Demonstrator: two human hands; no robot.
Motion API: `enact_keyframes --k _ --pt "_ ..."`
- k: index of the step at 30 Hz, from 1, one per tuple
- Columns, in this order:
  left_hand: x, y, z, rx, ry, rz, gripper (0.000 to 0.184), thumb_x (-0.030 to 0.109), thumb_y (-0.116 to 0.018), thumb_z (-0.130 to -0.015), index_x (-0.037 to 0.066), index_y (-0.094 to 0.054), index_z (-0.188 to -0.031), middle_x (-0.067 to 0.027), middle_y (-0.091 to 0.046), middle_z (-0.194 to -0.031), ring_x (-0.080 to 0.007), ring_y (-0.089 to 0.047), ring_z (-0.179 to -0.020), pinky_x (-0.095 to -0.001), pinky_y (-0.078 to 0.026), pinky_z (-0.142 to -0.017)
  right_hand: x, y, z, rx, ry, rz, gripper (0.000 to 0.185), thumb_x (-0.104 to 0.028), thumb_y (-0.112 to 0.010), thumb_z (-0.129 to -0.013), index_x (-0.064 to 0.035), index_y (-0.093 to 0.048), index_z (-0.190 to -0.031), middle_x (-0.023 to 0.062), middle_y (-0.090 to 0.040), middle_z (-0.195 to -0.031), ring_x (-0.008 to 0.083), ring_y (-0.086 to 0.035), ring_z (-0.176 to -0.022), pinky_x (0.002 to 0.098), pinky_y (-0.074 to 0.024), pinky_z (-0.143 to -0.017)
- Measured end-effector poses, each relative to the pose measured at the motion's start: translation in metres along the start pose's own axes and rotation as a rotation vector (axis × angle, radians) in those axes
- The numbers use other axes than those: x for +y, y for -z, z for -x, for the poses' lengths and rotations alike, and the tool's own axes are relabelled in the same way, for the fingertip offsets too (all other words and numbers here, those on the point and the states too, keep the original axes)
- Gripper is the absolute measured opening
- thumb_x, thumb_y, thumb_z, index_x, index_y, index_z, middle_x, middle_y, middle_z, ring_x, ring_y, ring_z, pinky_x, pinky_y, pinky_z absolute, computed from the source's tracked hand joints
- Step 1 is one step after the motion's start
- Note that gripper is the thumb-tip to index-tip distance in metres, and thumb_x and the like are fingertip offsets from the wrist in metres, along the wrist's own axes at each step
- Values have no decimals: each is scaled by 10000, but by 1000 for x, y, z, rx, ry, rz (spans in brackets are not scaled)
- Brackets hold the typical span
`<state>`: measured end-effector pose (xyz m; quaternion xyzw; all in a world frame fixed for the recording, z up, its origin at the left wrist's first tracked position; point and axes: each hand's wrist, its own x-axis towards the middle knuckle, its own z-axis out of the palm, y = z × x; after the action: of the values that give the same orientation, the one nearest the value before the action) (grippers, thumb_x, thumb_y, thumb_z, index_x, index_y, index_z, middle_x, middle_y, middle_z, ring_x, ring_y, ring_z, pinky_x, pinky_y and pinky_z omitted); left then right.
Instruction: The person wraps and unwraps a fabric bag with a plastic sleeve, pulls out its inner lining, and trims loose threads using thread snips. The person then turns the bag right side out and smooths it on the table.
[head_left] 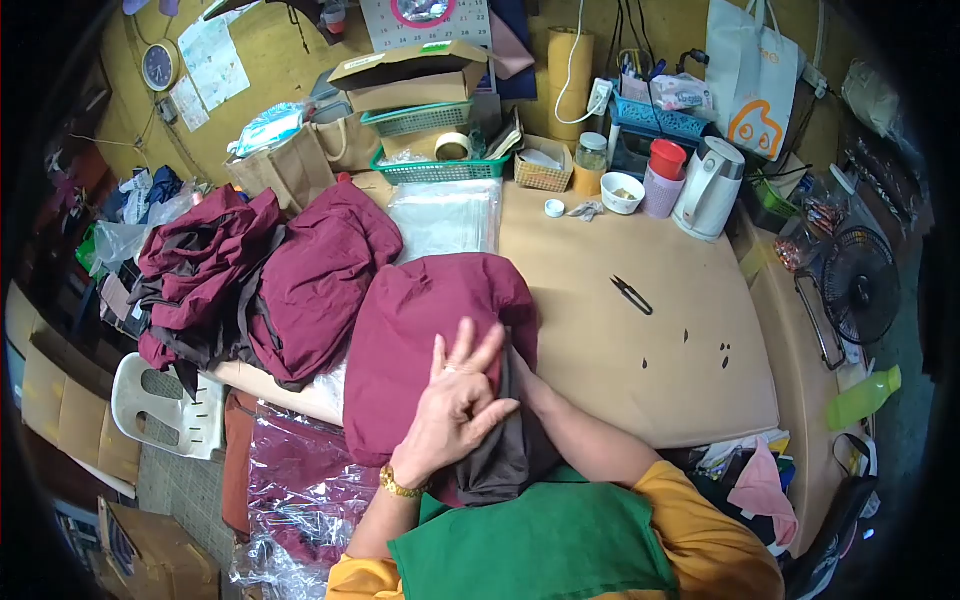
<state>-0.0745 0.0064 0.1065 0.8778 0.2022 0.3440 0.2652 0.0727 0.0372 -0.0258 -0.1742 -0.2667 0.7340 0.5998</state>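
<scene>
A maroon fabric piece (430, 310) with dark grey lining (500, 450) lies in front of me, at the near edge of the table. Over it is my left hand (455, 405), wearing a gold watch at the wrist, its fingers spread and nothing held in them. My right hand (526, 378) reaches into or behind the folds of this piece. Its fingers are hidden by the cloth and my left hand. To the left, two more maroon and dark grey fabric pieces, one crumpled (205, 270) and one bulging (325, 275), lie heaped side by side.
Black thread snips (632, 295) lie on the brown tabletop (590, 250), with several small dark bits nearby. Clear plastic bags (445, 212) are stacked behind the fabric. A white kettle (708, 190) and a bowl (622, 192) stand at the back; plastic-wrapped maroon items (300, 480) are low left.
</scene>
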Motion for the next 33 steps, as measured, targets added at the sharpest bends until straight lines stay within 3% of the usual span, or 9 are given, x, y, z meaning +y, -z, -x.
enact_keyframes --k 6,9,12,13,15,19,20,22,33 --pt "9 -8 4 -13 -19 459 449 64 -761 -816 60 -332 -681 -235 -480 -1430 -366 -395 -1399 -502 -298 -1129 -12 4 4 77 41 108 238 -187 -595 -894 -53 -617 -1090 88 -667 -1079 197 -643 -970 359 -527 -845" --pt "5 -7 10 170 61 88 432 -4 -748 -782 69 -342 -655 -205 -659 -1176 -285 -654 -900 -369 -499 -790 -34 5 -6 138 189 324 193 -147 -582 -880 -36 -651 -1022 105 -691 -1020 215 -659 -925 371 -529 -821" --pt "15 3 22 330 66 -63 389 -60 -713 -714 59 -352 -633 -191 -690 -1041 -301 -623 -780 -375 -489 -688 -60 2 -19 268 529 1242 171 -108 -568 -866 -18 -684 -954 121 -715 -962 233 -675 -879 383 -531 -796" --pt "22 10 18 373 49 -232 380 -67 -696 -705 59 -347 -624 -192 -694 -1033 -300 -611 -745 -373 -476 -668 -69 -28 -10 490 578 1419 120 15 -538 -747 -3 -657 -745 103 -680 -714 219 -636 -701 396 -499 -667" --pt "10 14 20 456 149 -211 359 -84 -675 -706 58 -357 -621 -213 -690 -1083 -295 -583 -692 -373 -457 -643 -86 -36 8 281 382 1833 114 -84 -609 -827 25 -641 -834 181 -675 -783 246 -673 -773 429 -502 -698" --pt "12 10 0 239 48 -270 288 -59 -641 -731 49 -391 -637 -197 -598 -1326 -362 -567 -1235 -474 -367 -1068 -55 -53 18 -104 61 609 330 -297 -588 -989 -70 -644 -1221 11 -656 -1125 98 -598 -1005 303 -514 -855" --pt "19 6 -3 124 36 -296 293 -2 -667 -729 55 -401 -620 -140 -566 -1386 -359 -381 -1411 -572 -126 -1174 -48 -34 14 -170 -57 508 392 -258 -588 -977 -75 -553 -1322 23 -609 -1238 122 -580 -1087 326 -483 -927" --pt "30 -1 -9 -2 -58 -348 258 66 -696 -727 61 -472 -598 -114 -552 -1406 -357 -389 -1404 -625 -91 -1158 -36 -13 9 -189 -174 339 481 -224 -585 -965 -73 -467 -1406 50 -565 -1333 155 -566 -1159 353 -455 -990" --pt "34 -26 -8 -523 -315 320 269 43 -598 -805 32 -445 -585 -132 -521 -1428 -312 -340 -1437 -571 -28 -1192 -44 -17 -17 152 177 765 385 -277 -562 -960 8 -535 -1218 210 -586 -1143 271 -612 -1041 400 -480 -896"
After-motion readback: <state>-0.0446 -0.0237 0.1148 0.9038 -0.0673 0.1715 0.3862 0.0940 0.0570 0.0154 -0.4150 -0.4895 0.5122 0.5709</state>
